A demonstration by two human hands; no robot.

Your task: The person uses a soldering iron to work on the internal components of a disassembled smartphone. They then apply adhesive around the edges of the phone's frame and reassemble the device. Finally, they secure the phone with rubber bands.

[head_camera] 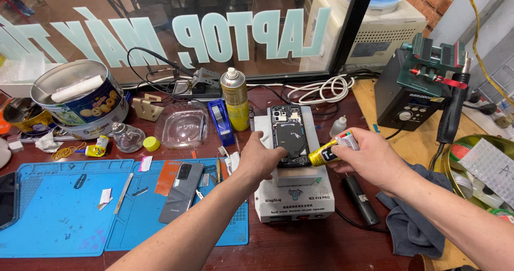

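On the white heating plate (292,188) at the middle of the bench lies an opened phone (289,137), back cover off, dark insides and camera block showing, its long axis running near to far. The left hand (262,156) presses closed against the phone's left edge. The right hand (372,158) grips a yellow glue tube (329,150), nozzle pointing left, touching or just beside the phone's near right edge.

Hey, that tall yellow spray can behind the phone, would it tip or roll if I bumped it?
The spray can stands upright, tall and narrow, so a knock near its top would probably tip it. Being round, it would likely roll once down, perhaps toward the tape dispenser. Its smooth metal side may be a bit slippery.
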